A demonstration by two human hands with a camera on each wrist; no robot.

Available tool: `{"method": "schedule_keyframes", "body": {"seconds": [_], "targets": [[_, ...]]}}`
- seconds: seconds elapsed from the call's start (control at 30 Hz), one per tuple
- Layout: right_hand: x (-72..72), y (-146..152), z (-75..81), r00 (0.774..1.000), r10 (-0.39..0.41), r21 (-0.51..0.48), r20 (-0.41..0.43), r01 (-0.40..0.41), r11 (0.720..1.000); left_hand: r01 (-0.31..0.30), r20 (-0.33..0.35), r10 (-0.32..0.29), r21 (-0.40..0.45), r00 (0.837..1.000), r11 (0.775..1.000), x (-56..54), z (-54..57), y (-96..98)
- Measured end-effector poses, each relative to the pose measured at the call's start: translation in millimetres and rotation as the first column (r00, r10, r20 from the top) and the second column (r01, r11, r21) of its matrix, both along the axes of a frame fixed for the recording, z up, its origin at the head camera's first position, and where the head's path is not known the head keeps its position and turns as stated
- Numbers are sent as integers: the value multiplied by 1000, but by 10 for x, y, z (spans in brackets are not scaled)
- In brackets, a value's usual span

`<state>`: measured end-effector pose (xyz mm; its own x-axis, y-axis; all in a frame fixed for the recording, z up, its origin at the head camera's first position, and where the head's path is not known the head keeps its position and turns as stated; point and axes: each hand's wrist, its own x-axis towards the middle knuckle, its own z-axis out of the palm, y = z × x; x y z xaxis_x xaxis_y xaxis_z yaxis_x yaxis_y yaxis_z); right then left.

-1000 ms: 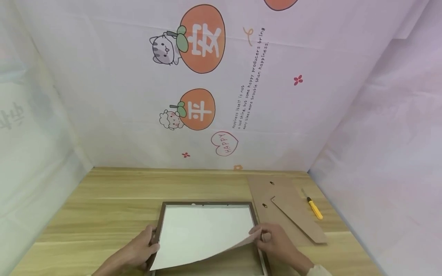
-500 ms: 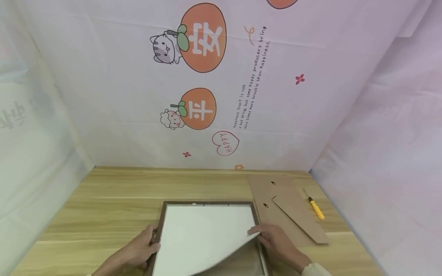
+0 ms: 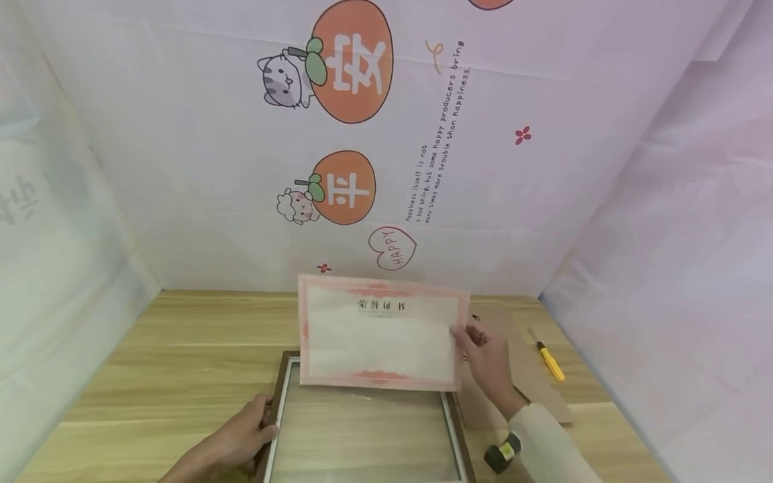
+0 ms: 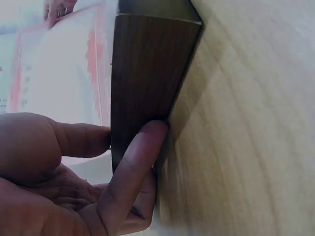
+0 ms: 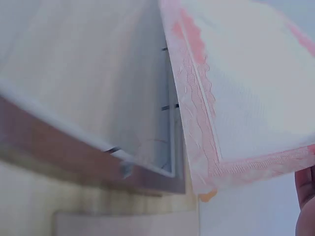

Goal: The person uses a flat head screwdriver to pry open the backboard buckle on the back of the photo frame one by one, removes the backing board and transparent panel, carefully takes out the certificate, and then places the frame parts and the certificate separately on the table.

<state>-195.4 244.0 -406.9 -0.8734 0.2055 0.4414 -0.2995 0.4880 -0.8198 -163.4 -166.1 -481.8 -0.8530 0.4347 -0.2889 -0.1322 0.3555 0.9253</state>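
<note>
My left hand (image 3: 241,433) grips the left side of a brown picture frame (image 3: 279,396) lying on the table. In the left wrist view, the thumb and fingers close around the frame's dark side (image 4: 147,64). My right hand (image 3: 488,359) pinches the right edge of a certificate (image 3: 380,345) with a pink border. The sheet is raised over the frame's far end, its printed face toward me. The table's wood grain shows through the frame's clear pane (image 3: 362,429). Small dark tabs along the frame's inner edge appear in the right wrist view, beside the certificate (image 5: 256,103).
A brown backing board (image 3: 483,419) lies right of the frame, partly covered by my right arm. Beyond it rests a screwdriver (image 3: 551,362) with a yellow handle. A printed cloth wall (image 3: 241,235) stands at the table's back edge, with pale walls at both sides.
My right hand has lifted the sheet out of the frame, up and away from me. Its white back showed before; now its printed face shows. The left hand keeps its grip.
</note>
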Motion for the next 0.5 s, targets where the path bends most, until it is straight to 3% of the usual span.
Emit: {"method": "schedule_keyframes", "body": {"seconds": [0.1,0.23,0.5], "targets": [[-147,3,19,1000,4,-66,16,-3,998,-15,-17,14,-53,1000,998,10,20,12],[-435,73,-162,1000,-15,-116,16,17,993,-9,-38,5,-105,999,994,20,21,6],[-682,-48,-291,994,11,-223,110,14,975,22,-70,-31,-140,997,990,47,20,2]]}}
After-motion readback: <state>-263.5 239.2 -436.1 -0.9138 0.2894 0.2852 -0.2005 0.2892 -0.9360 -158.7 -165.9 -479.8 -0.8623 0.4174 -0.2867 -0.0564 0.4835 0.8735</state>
